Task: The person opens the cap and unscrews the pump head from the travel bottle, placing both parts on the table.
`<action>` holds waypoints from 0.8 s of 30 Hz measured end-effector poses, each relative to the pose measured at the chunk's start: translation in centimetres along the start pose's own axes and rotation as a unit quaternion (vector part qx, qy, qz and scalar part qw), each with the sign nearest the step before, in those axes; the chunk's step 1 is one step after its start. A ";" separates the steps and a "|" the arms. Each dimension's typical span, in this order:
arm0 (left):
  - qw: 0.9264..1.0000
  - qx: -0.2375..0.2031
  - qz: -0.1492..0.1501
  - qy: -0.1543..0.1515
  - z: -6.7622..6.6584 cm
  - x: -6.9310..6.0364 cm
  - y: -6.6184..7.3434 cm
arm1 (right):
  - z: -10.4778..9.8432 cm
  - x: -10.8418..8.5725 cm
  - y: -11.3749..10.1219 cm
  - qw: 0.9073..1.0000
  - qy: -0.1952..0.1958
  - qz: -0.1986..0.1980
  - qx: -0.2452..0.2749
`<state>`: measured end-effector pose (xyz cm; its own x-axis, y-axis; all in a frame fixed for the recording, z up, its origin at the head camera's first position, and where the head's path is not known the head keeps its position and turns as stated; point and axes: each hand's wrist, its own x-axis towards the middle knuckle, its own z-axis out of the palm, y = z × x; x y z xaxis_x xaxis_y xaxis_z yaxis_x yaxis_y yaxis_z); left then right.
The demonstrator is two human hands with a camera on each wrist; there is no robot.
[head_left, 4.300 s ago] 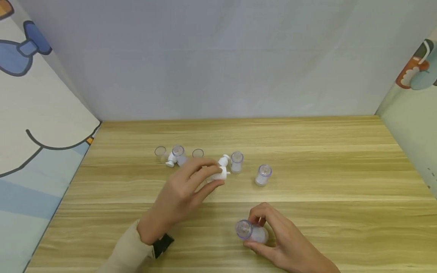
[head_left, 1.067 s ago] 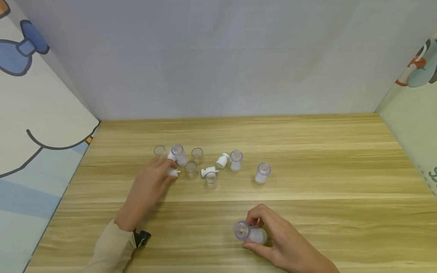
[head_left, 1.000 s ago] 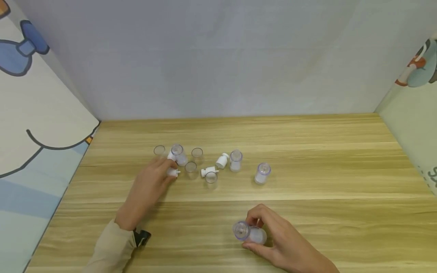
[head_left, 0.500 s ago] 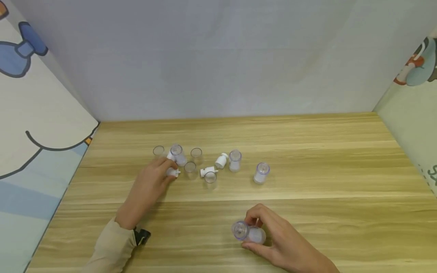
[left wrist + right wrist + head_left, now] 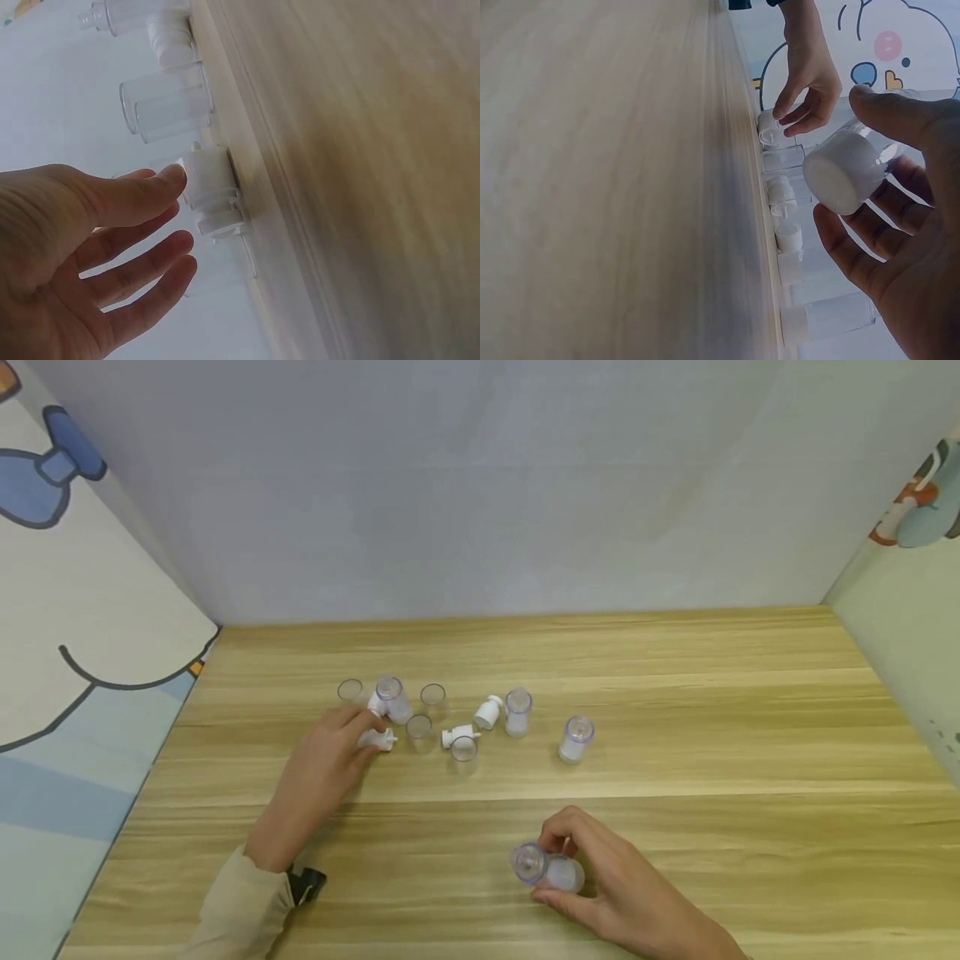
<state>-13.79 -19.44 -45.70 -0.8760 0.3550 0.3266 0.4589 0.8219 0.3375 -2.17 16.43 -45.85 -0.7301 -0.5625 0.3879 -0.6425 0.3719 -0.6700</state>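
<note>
My right hand point(image 5: 618, 885) holds a small white bottle point(image 5: 564, 874) with a clear, purple-rimmed cap point(image 5: 529, 862), tilted above the near part of the table. In the right wrist view, thumb and fingers grip this bottle round its sides, its white base facing the camera. At the left, my left hand point(image 5: 322, 764) is beside a small uncapped white bottle point(image 5: 382, 740) with a thin nozzle, which lies on its side. The left wrist view has that bottle point(image 5: 210, 176) just past the thumb tip, with the fingers loosely parted. Whether the thumb touches it, I cannot tell.
Several clear caps point(image 5: 464, 753) stand on the wooden table point(image 5: 712, 710) near the left hand. More uncapped white bottles point(image 5: 488, 713) lie among them. Capped bottles point(image 5: 576, 740) stand upright to the right, and one point(image 5: 393, 700) is behind the left hand. A pale wall point(image 5: 517, 510) closes the back.
My left hand has moved left from the middle group to the leftmost bottles, where its fingers have now loosened slightly from the white bottle. The right hand keeps its hold on the capped bottle.
</note>
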 end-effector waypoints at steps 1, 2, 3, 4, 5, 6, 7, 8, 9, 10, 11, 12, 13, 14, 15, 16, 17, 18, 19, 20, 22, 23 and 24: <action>1.000 0.001 0.004 0.002 0.0 0.0 0.0 | 0.0 0.0 0.0 1.000 0.000 0.001 0.001; 1.000 0.003 0.007 0.004 0.0 -0.1 0.0 | 0.1 0.0 0.0 1.000 0.000 0.001 0.000; 1.000 0.004 0.009 0.005 -0.1 -0.1 0.0 | 0.1 0.0 0.1 1.000 0.001 0.001 0.000; 1.000 0.005 0.011 0.006 -0.1 -0.2 0.0 | 0.2 0.0 0.1 1.000 0.003 0.000 0.000; 1.000 0.007 0.012 0.007 -0.1 -0.2 0.1 | 0.3 0.0 0.1 1.000 0.005 0.000 0.000; 1.000 0.008 0.013 0.009 -0.1 -0.3 0.0 | 0.4 0.1 0.1 1.000 0.007 0.001 0.002; 1.000 0.010 0.011 0.011 -0.2 -0.3 0.1 | 0.6 0.1 0.2 1.000 0.009 0.001 0.007; 1.000 0.011 0.010 0.012 -0.2 -0.4 0.1 | 0.8 0.2 0.1 1.000 0.008 0.000 0.011; 1.000 0.012 0.009 0.013 -0.3 -0.5 0.1 | 1.0 0.3 0.1 1.000 0.006 0.000 0.017; 1.000 0.013 0.007 0.014 -0.4 -0.5 0.1 | 1.2 0.4 0.0 1.000 0.003 -0.001 0.023; 1.000 0.014 0.006 0.014 -0.5 -0.6 0.2 | 1.5 0.6 -0.1 1.000 -0.001 -0.001 0.028; 1.000 0.015 0.004 0.013 -0.5 -0.7 0.2 | 1.7 0.7 -0.2 0.999 -0.005 -0.002 0.033; 1.000 0.017 0.002 0.012 -0.6 -0.8 0.2 | 1.9 0.9 -0.3 0.999 -0.010 -0.003 0.036; 1.000 0.018 0.000 0.011 -0.7 -0.9 0.3 | 2.0 1.0 -0.4 0.999 -0.015 -0.005 0.035; 1.000 0.021 -0.001 0.009 -0.8 -1.0 0.3 | 2.2 1.2 -0.4 0.999 -0.018 -0.005 0.035; 1.000 0.024 -0.002 0.009 -0.9 -1.1 0.4 | 2.3 1.4 -0.5 0.999 -0.021 -0.002 0.035; 1.000 0.026 -0.003 0.008 -0.9 -1.2 0.4 | 2.5 1.6 -0.5 0.999 -0.023 0.000 0.033; 1.000 0.028 -0.004 0.009 -1.0 -1.4 0.5 | 2.6 1.8 -0.5 0.999 -0.025 0.006 0.033; 0.999 0.030 -0.004 0.010 -1.1 -1.6 0.5 | 2.7 2.0 -0.5 0.999 -0.025 0.010 0.033; 0.999 0.032 -0.005 0.010 -1.2 -1.7 0.6 | 2.8 2.2 -0.5 0.999 -0.024 0.014 0.033; 0.999 0.036 -0.005 0.010 -1.4 -2.1 0.7 | 2.9 2.7 -0.4 0.999 -0.019 0.023 0.033; 0.999 0.038 -0.007 0.010 -1.5 -2.3 0.8 | 2.9 2.9 -0.3 0.999 -0.015 0.027 0.034; 0.999 0.040 -0.007 0.010 -1.5 -2.4 0.9 | 2.9 3.1 -0.2 0.999 -0.010 0.031 0.035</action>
<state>-11.03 -20.25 -44.83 -0.8784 0.3350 0.3408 0.4330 0.8596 0.2712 -3.67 12.45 -46.36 -0.7628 -0.5548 0.3321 -0.5775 0.3535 -0.7359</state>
